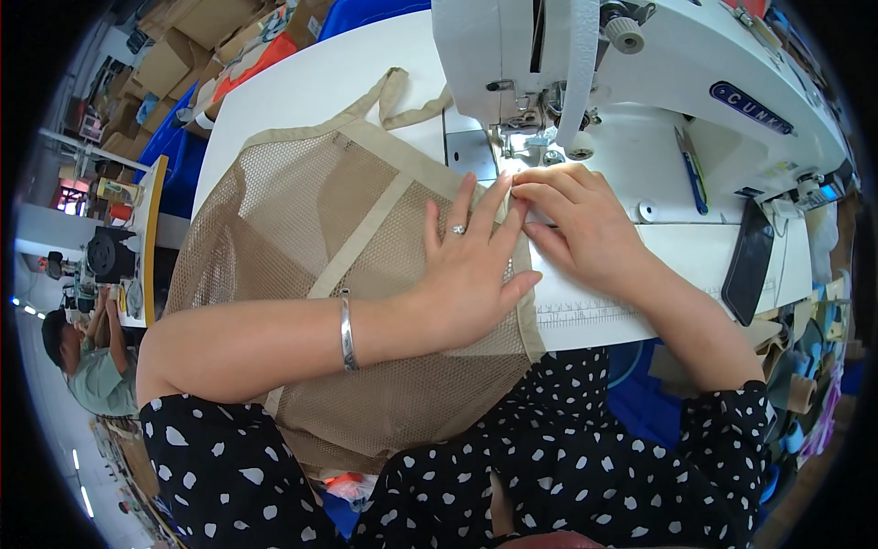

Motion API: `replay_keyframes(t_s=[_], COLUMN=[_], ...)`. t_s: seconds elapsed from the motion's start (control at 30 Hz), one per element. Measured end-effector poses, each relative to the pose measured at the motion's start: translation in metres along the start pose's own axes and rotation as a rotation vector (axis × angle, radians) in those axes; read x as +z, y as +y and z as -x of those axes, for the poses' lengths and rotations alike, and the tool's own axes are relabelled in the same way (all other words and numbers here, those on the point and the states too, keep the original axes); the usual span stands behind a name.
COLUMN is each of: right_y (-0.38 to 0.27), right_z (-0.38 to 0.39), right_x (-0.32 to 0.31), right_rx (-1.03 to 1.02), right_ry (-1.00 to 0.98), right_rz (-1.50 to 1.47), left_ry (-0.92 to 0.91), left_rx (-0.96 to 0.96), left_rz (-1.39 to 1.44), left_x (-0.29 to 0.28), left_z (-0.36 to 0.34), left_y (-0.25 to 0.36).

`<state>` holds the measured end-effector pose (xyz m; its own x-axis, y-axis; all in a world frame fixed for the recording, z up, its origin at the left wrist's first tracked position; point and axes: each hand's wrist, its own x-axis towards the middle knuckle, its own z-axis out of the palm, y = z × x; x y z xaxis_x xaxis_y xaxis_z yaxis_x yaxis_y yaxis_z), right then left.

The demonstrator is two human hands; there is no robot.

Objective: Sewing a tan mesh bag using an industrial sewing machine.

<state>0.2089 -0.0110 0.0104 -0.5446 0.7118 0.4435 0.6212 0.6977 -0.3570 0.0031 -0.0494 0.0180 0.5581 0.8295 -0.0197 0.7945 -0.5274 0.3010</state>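
A beige mesh bag [366,238] with fabric trim and a strap [396,96] spreads over the white table and hangs down toward my lap. My left hand [466,265] lies flat on the mesh with its fingers spread, a ring and a bracelet on it. At the bag's right trimmed edge, my right hand [581,220] has its fingers closed on the fabric edge, close to my left fingertips. Just beyond both hands is the lit needle area [530,146] of a white sewing machine [686,55]. Whether the presser foot rests on the fabric cannot be told.
Blue-handled scissors [692,172], a small white bobbin [647,211] and a black phone [748,263] lie on the table [585,316] at the right. Cardboard boxes [178,64] and blue bins stand beyond its left side. Another person [96,357] sits at a far-left workstation.
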Motion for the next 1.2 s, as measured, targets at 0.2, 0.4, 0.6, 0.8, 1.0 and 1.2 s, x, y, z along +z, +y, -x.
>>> replay_keyframes(t_s=[0.2, 0.4, 0.6, 0.8, 1.0, 1.2], right_y=[0.000, -0.002, -0.001, -0.003, -0.003, -0.003], right_z=[0.001, 0.001, 0.001, 0.001, 0.000, 0.001], right_x=[-0.003, -0.004, -0.003, -0.004, -0.005, -0.008], right_rx=[-0.010, -0.004, 0.000, 0.018, 0.023, -0.019], right_ry=[-0.029, -0.037, -0.041, -0.037, -0.055, -0.042], right_rz=[0.017, 0.020, 0.043, 0.043, 0.037, -0.007], left_ry=[0.011, 0.203, 0.239, 0.283, 0.290, 0.212], left_rx=[0.101, 0.240, 0.308, 0.398, 0.388, 0.359], left_rz=[-0.006, 0.043, 0.056, 0.100, 0.106, 0.090], left_x=[-0.005, 0.001, -0.004, -0.009, -0.015, -0.031], left_z=[0.002, -0.009, -0.024, -0.040, -0.053, -0.067], left_y=[-0.011, -0.026, -0.044, -0.058, -0.066, -0.074])
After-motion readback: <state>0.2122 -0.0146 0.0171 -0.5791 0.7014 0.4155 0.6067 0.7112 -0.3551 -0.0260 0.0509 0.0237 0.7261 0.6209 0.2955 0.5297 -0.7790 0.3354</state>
